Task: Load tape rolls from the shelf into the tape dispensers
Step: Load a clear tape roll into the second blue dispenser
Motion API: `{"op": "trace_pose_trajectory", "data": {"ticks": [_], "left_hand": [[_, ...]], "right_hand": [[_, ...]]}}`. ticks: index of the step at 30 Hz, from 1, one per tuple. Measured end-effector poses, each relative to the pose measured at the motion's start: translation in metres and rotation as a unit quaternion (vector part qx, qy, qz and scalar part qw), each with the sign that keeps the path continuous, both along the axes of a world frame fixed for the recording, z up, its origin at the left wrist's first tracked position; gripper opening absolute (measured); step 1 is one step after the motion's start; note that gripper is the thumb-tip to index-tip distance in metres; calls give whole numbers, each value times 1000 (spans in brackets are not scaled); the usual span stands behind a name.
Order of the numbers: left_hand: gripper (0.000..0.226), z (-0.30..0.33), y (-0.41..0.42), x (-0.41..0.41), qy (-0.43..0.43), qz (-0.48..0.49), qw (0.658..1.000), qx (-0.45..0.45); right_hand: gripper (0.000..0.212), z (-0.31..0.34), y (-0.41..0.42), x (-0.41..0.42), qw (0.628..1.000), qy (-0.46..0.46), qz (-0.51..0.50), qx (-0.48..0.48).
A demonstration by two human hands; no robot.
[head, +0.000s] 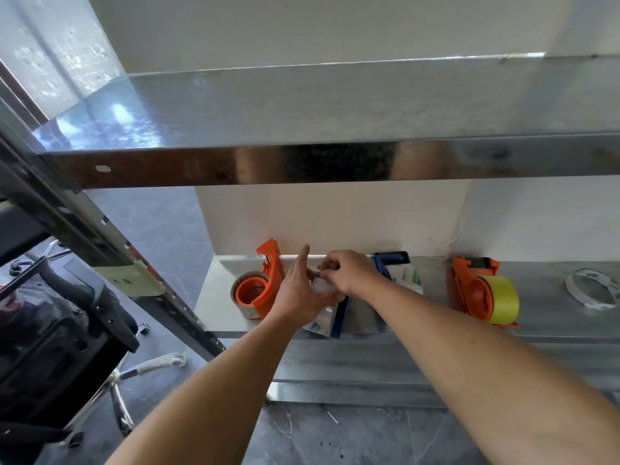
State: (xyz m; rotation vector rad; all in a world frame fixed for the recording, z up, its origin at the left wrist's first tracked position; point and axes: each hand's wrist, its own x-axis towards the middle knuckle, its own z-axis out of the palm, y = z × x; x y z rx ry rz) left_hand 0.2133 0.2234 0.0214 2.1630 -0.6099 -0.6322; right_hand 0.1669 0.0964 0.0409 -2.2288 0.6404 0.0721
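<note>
On the lower steel shelf (550,317) lies a blue tape dispenser (389,263) with a clear tape roll in printed wrap (318,322). My left hand (298,293) holds the roll from the left, thumb up. My right hand (349,273) pinches the tape or wrap at the top of the roll with curled fingers. An orange dispenser (268,280) with a clear-brown roll (245,290) stands just left of my hands. Another orange dispenser (469,290) loaded with yellow tape (501,298) stands to the right.
A white tape core ring (592,290) lies at the shelf's far right. The upper steel shelf (302,129) overhangs the work area. A slanted metal upright (110,250) and a black office chair (53,347) stand at the left. Grey tiled floor lies below.
</note>
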Motion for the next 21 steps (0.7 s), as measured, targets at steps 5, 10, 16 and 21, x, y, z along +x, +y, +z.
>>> {"op": "trace_pose_trajectory", "data": {"ticks": [5,10,16,21], "left_hand": [[100,0,9,2,61,21,997,-40],[103,-5,14,4,116,55,990,-61],[105,-4,11,2,170,78,981,-51],[99,-1,13,1,188,54,979,-59]], "right_hand": [[13,4,4,1,1000,-14,-8,-24],[14,7,3,4,999,14,25,-40],[8,2,1,3,1000,-14,6,-27],[10,4,5,0,999,-38,-4,25]]}}
